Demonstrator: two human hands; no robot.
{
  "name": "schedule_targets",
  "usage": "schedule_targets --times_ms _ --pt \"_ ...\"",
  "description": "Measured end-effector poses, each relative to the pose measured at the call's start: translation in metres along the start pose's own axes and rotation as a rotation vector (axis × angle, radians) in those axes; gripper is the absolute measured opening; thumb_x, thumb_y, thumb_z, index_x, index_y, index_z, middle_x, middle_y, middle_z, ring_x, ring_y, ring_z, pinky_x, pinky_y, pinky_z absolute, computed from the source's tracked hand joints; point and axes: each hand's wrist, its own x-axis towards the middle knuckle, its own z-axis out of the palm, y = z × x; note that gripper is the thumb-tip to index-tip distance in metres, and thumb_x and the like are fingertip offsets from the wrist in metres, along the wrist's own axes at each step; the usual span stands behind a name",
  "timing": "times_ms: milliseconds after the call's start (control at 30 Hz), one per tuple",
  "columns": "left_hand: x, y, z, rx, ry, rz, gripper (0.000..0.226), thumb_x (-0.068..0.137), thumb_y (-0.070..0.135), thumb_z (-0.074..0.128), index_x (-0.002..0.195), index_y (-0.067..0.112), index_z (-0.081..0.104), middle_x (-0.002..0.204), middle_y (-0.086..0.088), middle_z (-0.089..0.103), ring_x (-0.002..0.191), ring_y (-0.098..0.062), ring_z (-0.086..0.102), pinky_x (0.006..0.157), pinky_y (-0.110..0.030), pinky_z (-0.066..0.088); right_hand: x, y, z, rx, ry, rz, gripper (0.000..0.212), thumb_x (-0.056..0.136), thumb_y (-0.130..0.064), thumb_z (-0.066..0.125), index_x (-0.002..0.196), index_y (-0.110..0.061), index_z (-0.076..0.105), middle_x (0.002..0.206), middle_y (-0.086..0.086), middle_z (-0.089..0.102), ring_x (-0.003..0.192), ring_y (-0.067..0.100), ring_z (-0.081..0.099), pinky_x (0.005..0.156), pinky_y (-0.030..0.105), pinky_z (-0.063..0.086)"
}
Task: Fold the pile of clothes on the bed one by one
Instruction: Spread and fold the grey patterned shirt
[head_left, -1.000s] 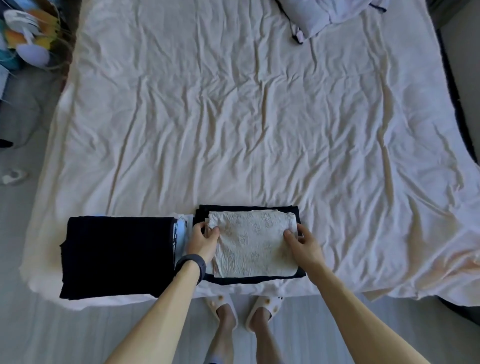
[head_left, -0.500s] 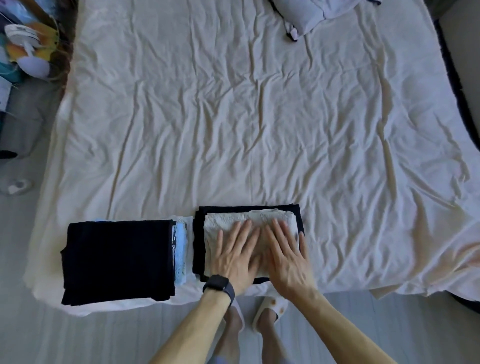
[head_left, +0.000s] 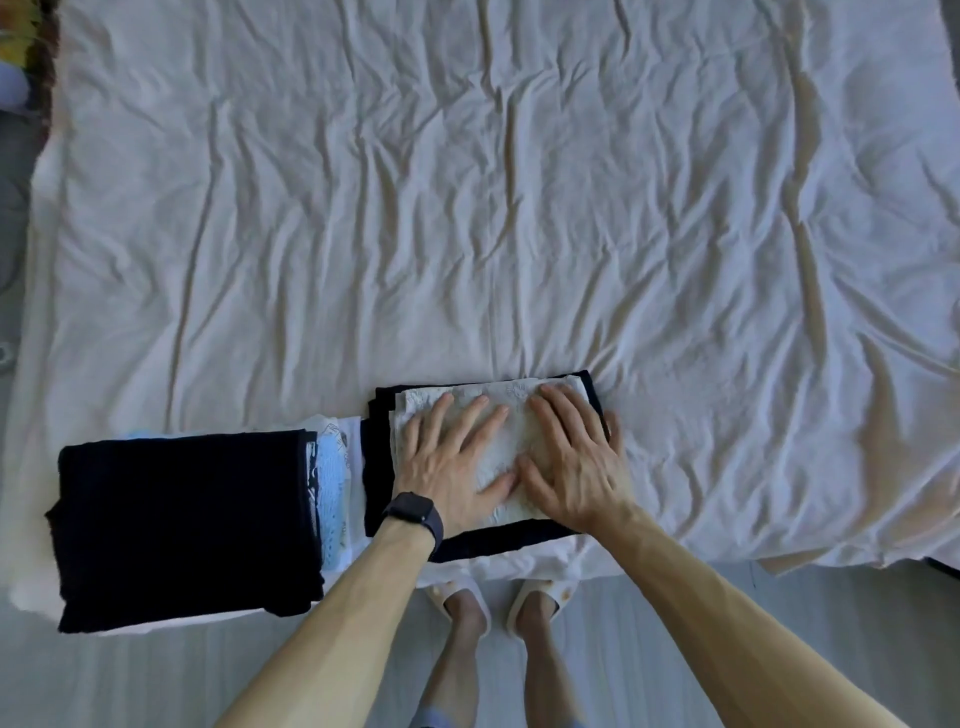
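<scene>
On the bed (head_left: 467, 208), left hand (head_left: 452, 462) and right hand (head_left: 571, 467), fingers spread, are pressing a folded white garment (head_left: 511, 397); 1 dark stack (head_left: 182, 519) lying beside, nothing unfolded showing.

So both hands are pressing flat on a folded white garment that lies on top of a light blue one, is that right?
Not quite. The left hand and right hand do press flat on the folded white garment, but the head view shows it lying on a black garment instead.
</scene>
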Motion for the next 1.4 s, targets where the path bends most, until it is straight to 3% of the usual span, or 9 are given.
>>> schedule_targets --times_ms 100,167,333,700,900,1033,1133,1233,1400 --pt "-0.001 0.0 0.005 0.027 -0.003 -0.017 0.083 0.085 0.08 0.036 0.157 0.044 0.018 0.167 0.011 0.012 0.154 -0.029 0.01 0.119 -0.06 0.013 0.0 0.005 0.008 0.016 -0.042 0.041 0.091 0.079 -0.064 0.046 0.159 -0.022 0.029 0.17 -0.003 0.012 0.157 0.02 0.001 0.123 0.058 0.003" --pt "-0.004 0.001 0.013 0.037 0.009 -0.02 0.084 0.084 0.081 0.037 0.157 0.044 0.016 0.167 0.012 0.006 0.155 -0.028 0.004 0.119 -0.061 0.01 -0.006 0.01 0.019 0.02 -0.033 0.056 0.089 0.088 -0.066 0.039 0.162 -0.021 0.018 0.171 -0.002 0.006 0.157 0.02 0.001 0.123 0.059 0.007" --pt "0.003 -0.002 0.028 0.043 0.044 -0.032 0.088 0.078 0.078 0.047 0.156 0.046 0.021 0.167 0.013 0.01 0.155 -0.027 0.005 0.119 -0.061 0.012 0.002 0.02 0.041 0.068 0.036 0.047 0.079 0.097 -0.063 0.033 0.161 -0.017 0.023 0.169 0.003 0.018 0.156 0.025 0.013 0.119 0.061 0.023" --pt "0.012 -0.005 0.046 0.097 0.014 -0.052 0.093 0.077 0.08 0.045 0.157 0.043 0.017 0.167 0.011 0.008 0.155 -0.028 0.005 0.119 -0.062 0.009 0.009 0.032 0.06 0.078 0.042 -0.005 0.081 0.094 -0.061 0.036 0.16 -0.018 0.02 0.168 0.005 0.018 0.156 0.027 0.011 0.123 0.056 0.017" --pt "0.008 0.002 0.033 0.103 -0.054 -0.095 0.089 0.081 0.08 0.035 0.158 0.044 0.008 0.167 0.014 -0.001 0.155 -0.025 -0.003 0.121 -0.06 0.003 0.007 0.022 0.047 0.089 -0.052 0.056 0.081 0.095 -0.064 0.031 0.162 -0.021 0.019 0.17 -0.001 0.012 0.157 0.021 0.004 0.124 0.053 0.016" --pt "0.006 0.007 -0.007 0.074 -0.21 -0.1 0.082 0.087 0.079 0.027 0.154 0.05 -0.009 0.164 0.018 -0.017 0.153 -0.021 -0.017 0.12 -0.055 -0.009 0.009 0.006 0.002 0.16 -0.259 0.16 0.077 0.097 -0.069 0.029 0.162 -0.035 0.007 0.17 -0.013 -0.001 0.156 0.014 -0.007 0.123 0.051 0.009" --pt "0.001 0.011 -0.05 0.065 -0.281 -0.024 0.074 0.095 0.064 0.038 0.157 0.043 0.004 0.167 0.013 -0.006 0.154 -0.022 -0.006 0.123 -0.052 -0.001 0.01 -0.005 -0.048 0.28 -0.31 0.231 0.057 0.104 -0.054 0.034 0.158 -0.037 0.027 0.17 -0.009 0.009 0.157 0.016 0.001 0.124 0.052 0.014" --pt "-0.011 0.016 -0.086 0.066 -0.273 0.043 0.059 0.101 0.037 0.044 0.156 0.027 0.027 0.166 -0.001 0.016 0.152 -0.023 0.014 0.122 -0.046 0.014 -0.009 -0.02 -0.094 0.285 -0.185 0.253 0.042 0.108 -0.031 0.039 0.149 -0.03 0.048 0.165 -0.005 0.03 0.155 0.018 0.017 0.122 0.044 0.024" --pt "-0.037 0.023 -0.105 -0.035 -0.19 0.035 0.055 0.103 0.036 0.039 0.155 0.022 0.03 0.164 -0.003 0.022 0.151 -0.023 0.016 0.122 -0.046 0.015 -0.048 -0.036 -0.115 0.134 -0.176 0.226 0.049 0.109 -0.033 0.035 0.158 -0.032 0.031 0.169 -0.006 0.016 0.156 0.013 0.007 0.126 0.038 0.013"
